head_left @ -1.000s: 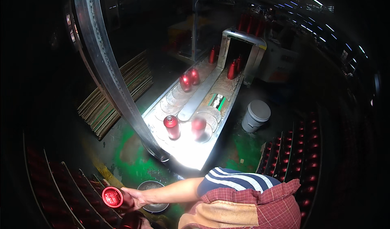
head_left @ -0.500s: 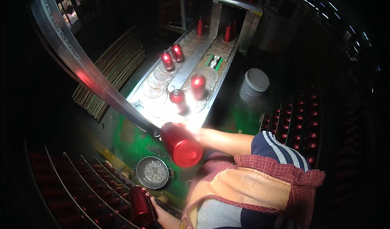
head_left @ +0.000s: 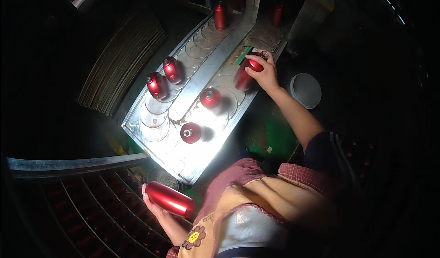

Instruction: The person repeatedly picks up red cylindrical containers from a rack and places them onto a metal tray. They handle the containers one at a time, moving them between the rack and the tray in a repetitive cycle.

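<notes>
Right hand (head_left: 266, 75) grips a glossy red cylindrical bottle (head_left: 243, 78) near its neck, likely for steadiness | at silver metal conveyor's (head_left: 208, 77) right side | left hand (head_left: 154, 206) cups tilted red bottle (head_left: 172, 200), near left, apparently supporting its weight

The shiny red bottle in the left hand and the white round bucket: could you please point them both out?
Shiny red bottle (head_left: 171, 200) in the left hand (head_left: 155, 207): head view, on its side.
White round bucket (head_left: 306, 91): head view, on its top.

On the metal conveyor (head_left: 199, 79), two red bottles (head_left: 210, 98) stand left of and nearer than the right hand (head_left: 265, 76); two more bottles (head_left: 156, 86) stand farther left; one bottle (head_left: 220, 18) stands beyond.
</notes>
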A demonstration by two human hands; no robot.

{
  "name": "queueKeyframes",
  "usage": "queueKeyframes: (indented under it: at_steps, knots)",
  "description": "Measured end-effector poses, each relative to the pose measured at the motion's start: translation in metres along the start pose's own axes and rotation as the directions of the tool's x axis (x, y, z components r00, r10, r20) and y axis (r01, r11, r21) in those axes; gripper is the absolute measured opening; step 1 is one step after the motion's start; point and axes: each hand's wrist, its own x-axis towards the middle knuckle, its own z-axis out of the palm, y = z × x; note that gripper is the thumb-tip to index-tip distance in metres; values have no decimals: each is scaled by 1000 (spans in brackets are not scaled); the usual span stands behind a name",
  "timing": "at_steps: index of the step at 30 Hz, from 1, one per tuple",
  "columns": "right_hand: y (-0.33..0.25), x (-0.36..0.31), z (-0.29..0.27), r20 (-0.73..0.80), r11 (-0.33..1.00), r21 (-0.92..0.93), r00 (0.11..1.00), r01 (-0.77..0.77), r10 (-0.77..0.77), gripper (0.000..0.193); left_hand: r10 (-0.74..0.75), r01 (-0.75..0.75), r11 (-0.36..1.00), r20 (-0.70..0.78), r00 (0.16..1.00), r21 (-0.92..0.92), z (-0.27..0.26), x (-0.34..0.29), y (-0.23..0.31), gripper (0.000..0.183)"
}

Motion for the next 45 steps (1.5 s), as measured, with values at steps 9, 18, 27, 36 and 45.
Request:
queueKeyframes:
  at_steps: [9,18,27,36,45]
  knots:
    - [85,36,91,254,972,-209,955,-104,156,37,629,-789,177,549,550,588,181,42,-61,36]
    - [51,16,81,-47,994,-69,996,-80,77,44,486,-831,176,687,540,528,196,80,-100,28]
    - [13,-48,12,-65,977,-19,976,-211,210,52,393,-877,174,785,479,448,239,32,-121,23]
    - [-79,-175,-12,-169,930,-27,919,-366,357,52,363,-851,260,771,524,456,136,23,-74,19]
    - [-136,-196,31,288,913,380,957,-151,38,39,395,-688,371,565,725,624,29,-13,20,16]
